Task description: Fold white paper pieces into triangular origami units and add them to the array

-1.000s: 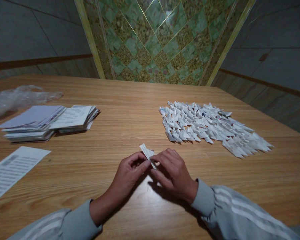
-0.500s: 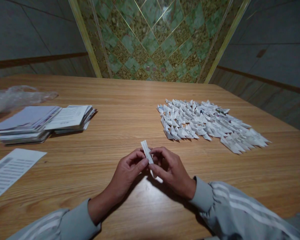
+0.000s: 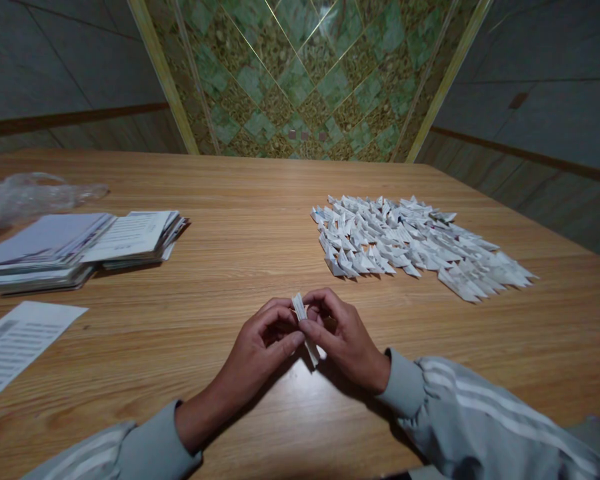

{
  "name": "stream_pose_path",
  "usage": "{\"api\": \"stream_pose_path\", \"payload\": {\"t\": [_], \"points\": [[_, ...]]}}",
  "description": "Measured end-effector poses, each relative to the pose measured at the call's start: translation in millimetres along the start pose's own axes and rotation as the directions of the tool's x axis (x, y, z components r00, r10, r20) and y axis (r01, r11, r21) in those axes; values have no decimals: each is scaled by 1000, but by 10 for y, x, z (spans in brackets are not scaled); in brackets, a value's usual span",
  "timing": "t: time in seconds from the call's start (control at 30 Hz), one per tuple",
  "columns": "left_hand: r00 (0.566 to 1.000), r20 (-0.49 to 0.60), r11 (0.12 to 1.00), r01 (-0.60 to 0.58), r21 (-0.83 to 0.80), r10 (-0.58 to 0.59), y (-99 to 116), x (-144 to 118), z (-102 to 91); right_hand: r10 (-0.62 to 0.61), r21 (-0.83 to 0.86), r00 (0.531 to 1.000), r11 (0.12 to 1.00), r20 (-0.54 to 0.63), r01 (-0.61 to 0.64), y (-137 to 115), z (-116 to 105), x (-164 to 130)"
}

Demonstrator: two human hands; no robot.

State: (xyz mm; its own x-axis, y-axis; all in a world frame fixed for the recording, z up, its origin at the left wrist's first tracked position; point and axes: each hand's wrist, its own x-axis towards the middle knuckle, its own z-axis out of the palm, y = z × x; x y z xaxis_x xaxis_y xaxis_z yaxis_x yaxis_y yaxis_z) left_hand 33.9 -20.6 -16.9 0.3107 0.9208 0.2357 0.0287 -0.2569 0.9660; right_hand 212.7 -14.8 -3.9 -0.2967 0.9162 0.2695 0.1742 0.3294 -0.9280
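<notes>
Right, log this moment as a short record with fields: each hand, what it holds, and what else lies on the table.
left hand: fingers pinch the folded paper strip from the left
right hand: fingers pinch the same strip from the right
strip: narrow, white, printed, held just above the table
far right: spread of small folded paper pieces
far left: stacks of printed paper
behind the stacks: crumpled clear plastic
near left edge: single printed sheet
sleeves: grey, white stripes
</notes>
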Motion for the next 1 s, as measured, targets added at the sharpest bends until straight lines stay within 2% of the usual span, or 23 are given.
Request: {"api": "stream_pose_path", "payload": {"t": [0.1,0.2,0.3,0.4,0.53,0.63,0.73,0.83,1.0], "points": [[999,-32,1000,24,8,-23,12,4,3,-15,-60,1000,998,-10,14,20,-3,-2],[995,-88,998,56,25,-54,29,-1,28,-137,-246,990,961,-34,124,43,6,-16],[990,-140,994,25,105,-10,36,-20,74,-281,-444,960,863,-23,242,65,37,-32],[983,-169,977,-29,213,66,26,-42,118,-274,-546,962,804,12,236,86,79,-41],[984,-155,970,-47,239,86,-13,-58,135,-238,-567,968,788,82,242,96,120,-46],[987,-155,977,5,214,28,-35,-54,127,-262,-606,955,740,136,290,83,138,-53],[986,-158,961,-4,278,50,-27,-44,117,-295,-633,944,705,148,319,76,149,-60],[989,-135,950,-16,313,61,5,-31,107,-318,-599,941,733,119,323,87,153,-58],[986,-169,970,40,240,1,41,-7,86,-298,-545,953,792,48,275,103,139,-47]]}}
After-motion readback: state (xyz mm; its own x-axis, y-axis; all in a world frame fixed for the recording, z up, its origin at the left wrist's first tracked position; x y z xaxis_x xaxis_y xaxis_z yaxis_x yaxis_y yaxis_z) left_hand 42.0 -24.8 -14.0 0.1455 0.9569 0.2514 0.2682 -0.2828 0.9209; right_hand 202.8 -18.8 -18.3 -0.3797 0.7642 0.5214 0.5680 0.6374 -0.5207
